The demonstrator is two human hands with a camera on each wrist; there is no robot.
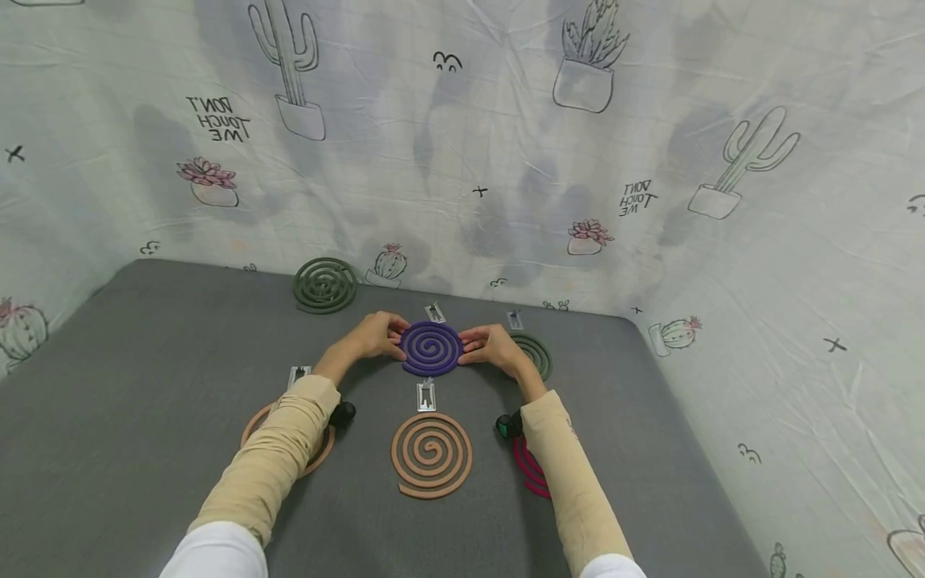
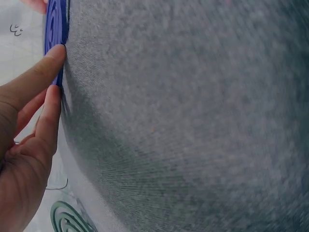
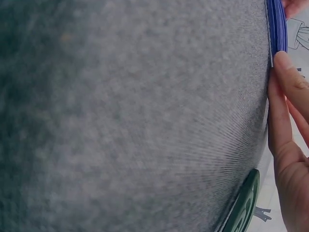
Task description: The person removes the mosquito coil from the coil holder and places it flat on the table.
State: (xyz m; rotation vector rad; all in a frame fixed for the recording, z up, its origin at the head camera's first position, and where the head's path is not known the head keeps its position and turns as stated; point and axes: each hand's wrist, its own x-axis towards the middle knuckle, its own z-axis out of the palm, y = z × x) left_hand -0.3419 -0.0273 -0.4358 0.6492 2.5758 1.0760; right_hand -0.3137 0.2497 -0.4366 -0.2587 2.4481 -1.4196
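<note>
A purple mosquito coil (image 1: 429,348) lies flat at the middle of the grey table, held at its rim from both sides. On its left edge my left hand (image 1: 370,337) pinches with thumb and fingers; the left wrist view shows the thumb (image 2: 57,52) against the purple coil (image 2: 56,24). My right hand (image 1: 495,350) grips the opposite edge, its thumb (image 3: 283,60) on the rim in the right wrist view. Small metal coil stands sit behind (image 1: 434,312) and in front (image 1: 426,396) of the purple coil.
An orange coil (image 1: 431,455) lies in front, another orange coil (image 1: 253,421) partly under the left forearm. A red coil (image 1: 531,470) is partly hidden by the right forearm. Green coils lie at back left (image 1: 325,286) and beside the right hand (image 1: 538,353). Cactus-print cloth (image 1: 462,144) surrounds the table.
</note>
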